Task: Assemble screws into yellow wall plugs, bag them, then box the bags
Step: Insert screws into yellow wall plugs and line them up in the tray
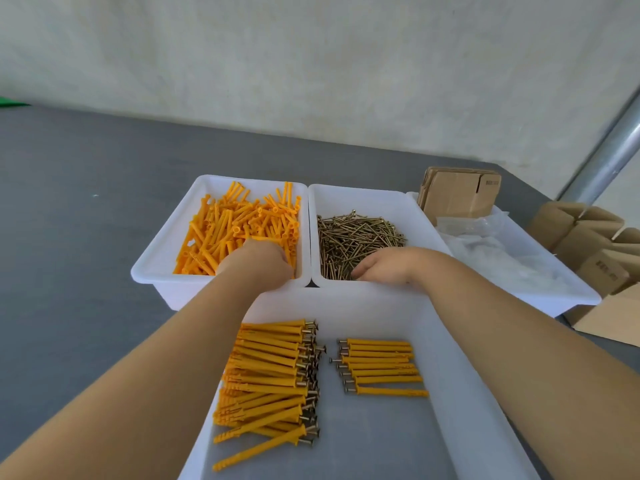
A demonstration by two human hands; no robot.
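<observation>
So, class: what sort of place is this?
Probably a small packing workbench: white trays of yellow wall plugs and screws, with flat cardboard boxes waiting.

Bare table [86, 209] lies open to the left of the plug bin [162, 251] and behind all bins to the wall. The plug bin and screw bin [363, 199] touch, leaving no gap between. On the right, the bag bin [571, 292] and cartons [588, 237] crowd the table edge. The near tray [450, 393] has free floor at its right and front.
</observation>
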